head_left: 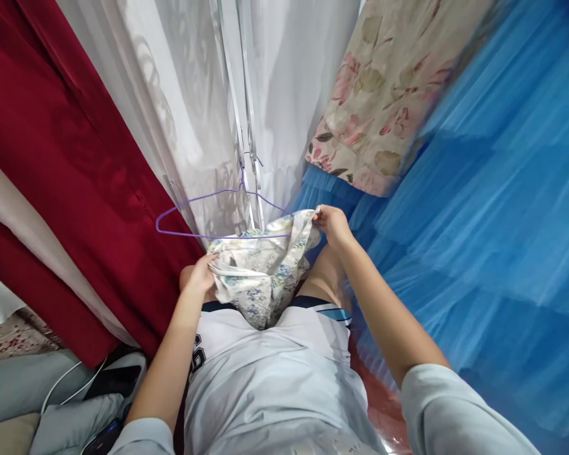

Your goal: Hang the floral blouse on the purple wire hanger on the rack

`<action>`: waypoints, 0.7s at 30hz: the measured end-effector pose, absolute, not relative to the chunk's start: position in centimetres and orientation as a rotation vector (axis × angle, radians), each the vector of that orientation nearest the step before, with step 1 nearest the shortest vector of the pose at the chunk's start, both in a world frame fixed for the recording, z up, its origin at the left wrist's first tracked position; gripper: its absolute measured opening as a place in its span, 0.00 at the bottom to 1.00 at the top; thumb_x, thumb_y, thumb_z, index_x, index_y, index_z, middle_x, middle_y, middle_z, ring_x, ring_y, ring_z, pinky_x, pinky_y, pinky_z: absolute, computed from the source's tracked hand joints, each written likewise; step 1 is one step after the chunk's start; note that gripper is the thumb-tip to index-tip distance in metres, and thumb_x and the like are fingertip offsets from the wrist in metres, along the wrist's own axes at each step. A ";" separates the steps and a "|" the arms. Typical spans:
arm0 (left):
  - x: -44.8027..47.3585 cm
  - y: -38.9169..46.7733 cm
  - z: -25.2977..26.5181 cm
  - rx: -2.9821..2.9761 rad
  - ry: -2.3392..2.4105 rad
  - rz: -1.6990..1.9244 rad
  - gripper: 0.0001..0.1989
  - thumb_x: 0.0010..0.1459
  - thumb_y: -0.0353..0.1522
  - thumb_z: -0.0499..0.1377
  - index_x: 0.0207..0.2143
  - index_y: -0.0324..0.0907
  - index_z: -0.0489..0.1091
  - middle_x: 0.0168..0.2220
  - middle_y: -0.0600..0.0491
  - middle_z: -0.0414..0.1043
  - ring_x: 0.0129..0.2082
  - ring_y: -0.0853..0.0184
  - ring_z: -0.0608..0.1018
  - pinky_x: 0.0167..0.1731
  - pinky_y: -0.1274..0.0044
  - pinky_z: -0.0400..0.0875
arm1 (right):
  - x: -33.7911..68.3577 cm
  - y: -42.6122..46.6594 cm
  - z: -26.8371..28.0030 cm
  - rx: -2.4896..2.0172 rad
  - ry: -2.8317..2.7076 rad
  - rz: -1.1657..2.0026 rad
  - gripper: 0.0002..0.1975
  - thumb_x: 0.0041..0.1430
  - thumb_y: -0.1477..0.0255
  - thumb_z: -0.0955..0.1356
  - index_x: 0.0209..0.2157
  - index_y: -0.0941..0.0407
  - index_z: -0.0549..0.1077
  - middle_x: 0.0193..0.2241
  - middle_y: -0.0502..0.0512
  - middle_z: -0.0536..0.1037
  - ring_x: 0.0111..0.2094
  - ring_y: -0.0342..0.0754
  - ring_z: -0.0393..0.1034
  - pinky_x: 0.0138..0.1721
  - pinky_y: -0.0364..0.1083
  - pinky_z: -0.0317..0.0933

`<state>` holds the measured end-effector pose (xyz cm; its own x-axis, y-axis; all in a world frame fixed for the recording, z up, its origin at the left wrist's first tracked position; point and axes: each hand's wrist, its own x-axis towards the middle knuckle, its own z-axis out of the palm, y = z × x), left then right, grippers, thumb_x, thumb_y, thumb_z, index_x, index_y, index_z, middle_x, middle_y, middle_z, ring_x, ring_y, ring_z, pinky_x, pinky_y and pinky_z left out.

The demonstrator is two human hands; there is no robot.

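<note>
A white floral garment (251,284) with blue and yellow print hangs in loose folds above my lap. My left hand (203,273) grips its left edge, fingers closed on the fabric. The upper right corner is pinched in my right hand (330,222), so the cloth stretches between both hands. A purple wire hanger (189,234) hangs just beyond; its right part runs behind or into the cloth, and I cannot tell which. The hanger's hook is at a white metal frame (241,120).
Red curtains (76,151) and white curtains (184,95) hang ahead and left. To the right hang a blue ruffled tulle fabric (478,253) and a pink-flowered cloth (360,120). Grey cushions (23,385), a white cable (59,382) and a dark device (104,436) lie at lower left.
</note>
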<state>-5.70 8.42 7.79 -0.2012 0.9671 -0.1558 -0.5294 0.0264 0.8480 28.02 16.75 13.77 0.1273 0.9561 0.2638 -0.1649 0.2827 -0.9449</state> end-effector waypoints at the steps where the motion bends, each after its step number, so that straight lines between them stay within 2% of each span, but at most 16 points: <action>1: -4.4 8.3 7.0 0.612 0.961 1.460 0.07 0.48 0.22 0.58 0.32 0.35 0.71 0.25 0.49 0.76 0.23 0.67 0.78 0.28 0.77 0.75 | 28.3 16.5 12.8 -0.957 -1.100 1.043 0.09 0.46 0.63 0.64 0.23 0.54 0.64 0.20 0.51 0.68 0.22 0.45 0.64 0.27 0.45 0.62; 4: -0.7 7.4 5.9 0.685 0.815 1.344 0.11 0.48 0.25 0.64 0.37 0.34 0.73 0.29 0.48 0.78 0.27 0.67 0.80 0.32 0.78 0.74 | 29.0 15.1 9.8 -1.064 -1.110 1.008 0.09 0.45 0.63 0.64 0.21 0.54 0.63 0.18 0.50 0.67 0.21 0.45 0.63 0.27 0.45 0.62; 7: 2.3 6.0 6.7 0.778 0.703 1.372 0.15 0.49 0.29 0.67 0.40 0.37 0.73 0.34 0.49 0.78 0.31 0.66 0.80 0.34 0.78 0.73 | 29.3 12.8 7.8 -1.173 -1.276 0.811 0.09 0.45 0.63 0.67 0.24 0.54 0.67 0.19 0.49 0.67 0.23 0.46 0.61 0.26 0.45 0.58; 10: 4.9 3.8 8.0 0.914 0.638 1.415 0.16 0.52 0.33 0.66 0.44 0.40 0.73 0.40 0.49 0.77 0.39 0.64 0.79 0.41 0.76 0.71 | 28.2 9.8 7.4 -1.216 -1.589 0.701 0.13 0.51 0.58 0.69 0.27 0.54 0.71 0.20 0.48 0.67 0.24 0.46 0.59 0.27 0.44 0.56; 11: 5.6 3.0 8.4 0.987 0.642 1.417 0.15 0.54 0.34 0.65 0.45 0.41 0.73 0.42 0.48 0.76 0.41 0.63 0.78 0.43 0.75 0.70 | 27.4 8.9 7.5 -1.178 -1.692 0.796 0.17 0.55 0.54 0.67 0.27 0.54 0.72 0.21 0.49 0.68 0.25 0.46 0.60 0.28 0.44 0.56; 13: 6.7 1.5 9.1 1.223 0.723 1.427 0.13 0.56 0.36 0.63 0.43 0.42 0.74 0.43 0.48 0.74 0.46 0.60 0.76 0.47 0.72 0.68 | 25.4 7.1 8.1 -1.004 -1.844 1.189 0.27 0.61 0.47 0.59 0.27 0.56 0.72 0.23 0.51 0.69 0.28 0.47 0.63 0.31 0.45 0.59; 15: 6.9 0.6 9.6 1.551 0.904 1.464 0.10 0.58 0.38 0.61 0.38 0.42 0.75 0.46 0.47 0.71 0.50 0.57 0.72 0.53 0.69 0.64 | 23.4 5.9 8.7 -0.784 -1.857 1.507 0.31 0.62 0.44 0.55 0.30 0.55 0.73 0.26 0.52 0.71 0.31 0.47 0.65 0.34 0.45 0.62; 17: 6.2 0.4 9.7 1.811 1.059 1.516 0.11 0.61 0.40 0.58 0.36 0.43 0.75 0.49 0.45 0.67 0.54 0.56 0.68 0.58 0.67 0.59 | 22.0 5.1 9.3 -0.649 -1.862 1.604 0.28 0.60 0.45 0.60 0.32 0.55 0.72 0.27 0.51 0.72 0.31 0.46 0.65 0.35 0.45 0.63; 18: 5.6 0.5 9.6 1.849 1.076 1.535 0.12 0.62 0.41 0.56 0.39 0.43 0.74 0.50 0.45 0.66 0.54 0.57 0.68 0.58 0.67 0.58 | 21.5 4.8 9.7 -0.619 -1.892 1.608 0.24 0.58 0.47 0.64 0.32 0.56 0.72 0.27 0.50 0.71 0.31 0.45 0.65 0.35 0.44 0.63; 21: 3.8 1.2 8.4 1.545 0.901 1.452 0.18 0.63 0.46 0.54 0.49 0.46 0.69 0.47 0.47 0.70 0.49 0.60 0.72 0.52 0.69 0.64 | 21.4 3.7 11.4 -0.533 -2.049 1.648 0.17 0.51 0.58 0.73 0.31 0.58 0.71 0.26 0.48 0.70 0.27 0.43 0.62 0.31 0.42 0.60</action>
